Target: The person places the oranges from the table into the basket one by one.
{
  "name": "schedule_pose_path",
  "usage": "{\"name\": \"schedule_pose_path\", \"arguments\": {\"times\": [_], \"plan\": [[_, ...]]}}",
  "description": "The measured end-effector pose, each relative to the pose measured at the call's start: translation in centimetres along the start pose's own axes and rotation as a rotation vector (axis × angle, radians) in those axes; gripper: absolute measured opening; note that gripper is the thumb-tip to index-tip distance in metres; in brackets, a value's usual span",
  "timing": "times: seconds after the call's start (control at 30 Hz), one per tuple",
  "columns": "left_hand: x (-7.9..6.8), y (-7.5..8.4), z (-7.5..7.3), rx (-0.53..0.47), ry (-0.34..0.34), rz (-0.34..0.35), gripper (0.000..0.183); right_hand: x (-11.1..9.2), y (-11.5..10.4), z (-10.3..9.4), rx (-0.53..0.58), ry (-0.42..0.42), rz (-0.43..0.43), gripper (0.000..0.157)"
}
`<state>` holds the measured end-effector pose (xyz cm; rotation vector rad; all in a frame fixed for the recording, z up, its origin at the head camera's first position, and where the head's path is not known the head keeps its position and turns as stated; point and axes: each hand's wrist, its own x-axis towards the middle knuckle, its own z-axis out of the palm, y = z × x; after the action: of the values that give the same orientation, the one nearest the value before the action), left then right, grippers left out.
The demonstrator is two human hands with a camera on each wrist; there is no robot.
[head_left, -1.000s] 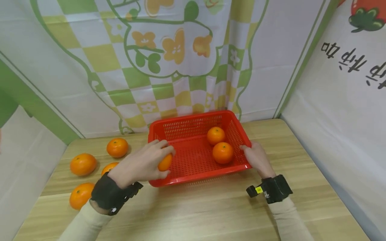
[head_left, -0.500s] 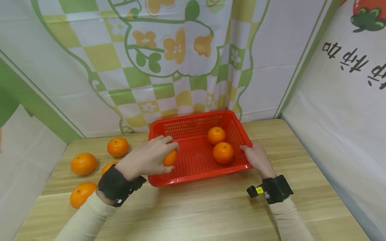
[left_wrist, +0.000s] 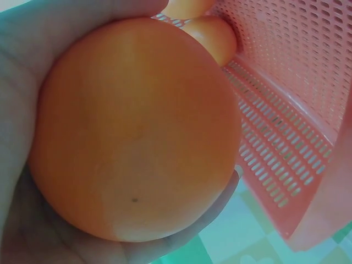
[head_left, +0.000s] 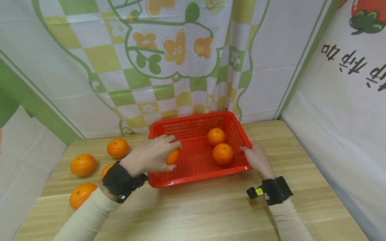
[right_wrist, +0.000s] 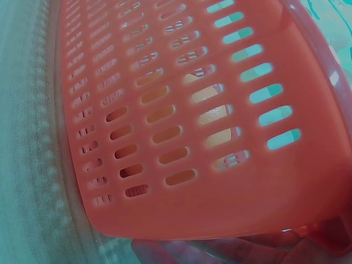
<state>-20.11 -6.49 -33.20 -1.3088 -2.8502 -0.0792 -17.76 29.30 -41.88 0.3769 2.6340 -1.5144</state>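
My left hand (head_left: 150,155) holds a mandarin orange (head_left: 172,156) over the left end of a red plastic basket (head_left: 199,177). In the left wrist view, the fingers and thumb curl round this mandarin orange (left_wrist: 137,126), which fills much of the picture. Two more mandarin oranges, a rear one (head_left: 215,136) and a front one (head_left: 223,154), lie together at the basket's right end. My right hand (head_left: 257,161) grips the basket's right rim. Seen from the right wrist, the slotted basket wall (right_wrist: 231,198) hides most of that hand, and only some fingers (right_wrist: 220,251) show below it.
Several mandarin oranges sit on the wooden table (head_left: 193,214) left of the basket, among them one at the far left (head_left: 83,164), one at the back (head_left: 117,148) and one nearer the front (head_left: 82,195). A patterned curtain (head_left: 169,90) hangs right behind the basket.
My left hand has moved slightly right with the mandarin orange, further over the basket. The right hand and the basket have stayed in place.
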Motion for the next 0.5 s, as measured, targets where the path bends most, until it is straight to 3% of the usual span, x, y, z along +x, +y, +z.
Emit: {"name": "schedule_pose_path", "arguments": {"times": [0.5], "plan": [[2.1, -0.1, 0.2, -0.007, -0.038, -0.006, 0.047, 0.1, 0.2, 0.1, 0.010, -0.020, 0.012, 0.042]]}}
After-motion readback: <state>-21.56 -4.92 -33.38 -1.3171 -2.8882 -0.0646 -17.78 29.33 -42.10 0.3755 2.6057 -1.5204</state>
